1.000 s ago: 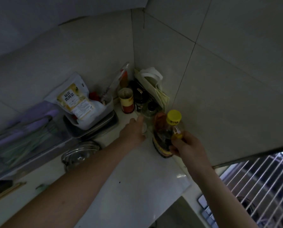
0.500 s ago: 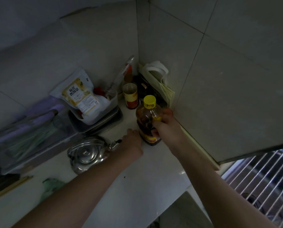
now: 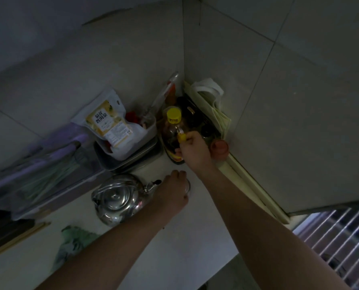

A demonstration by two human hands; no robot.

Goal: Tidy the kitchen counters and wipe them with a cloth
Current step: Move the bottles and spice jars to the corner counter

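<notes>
One oil bottle (image 3: 171, 132) was at the back corner of the counter (image 3: 195, 237), the right hand (image 3: 195, 151) gripping its shoulder. The left hand (image 3: 172, 191) looked curled around a small clear jar (image 3: 187, 186) beside the kettle (image 3: 118, 197). Best bet was seating the bottle flat before letting go.

You have one view only, from the camera on your head. It tips steeply down and forward into the tiled wall corner (image 3: 183, 59) over the white counter (image 3: 195, 237), near enough that your left hand (image 3: 172, 193) and right hand (image 3: 195, 152) sit mid-frame, forearms running up from the bottom edge. A wire rack (image 3: 337, 237) shows at lower right.
</notes>
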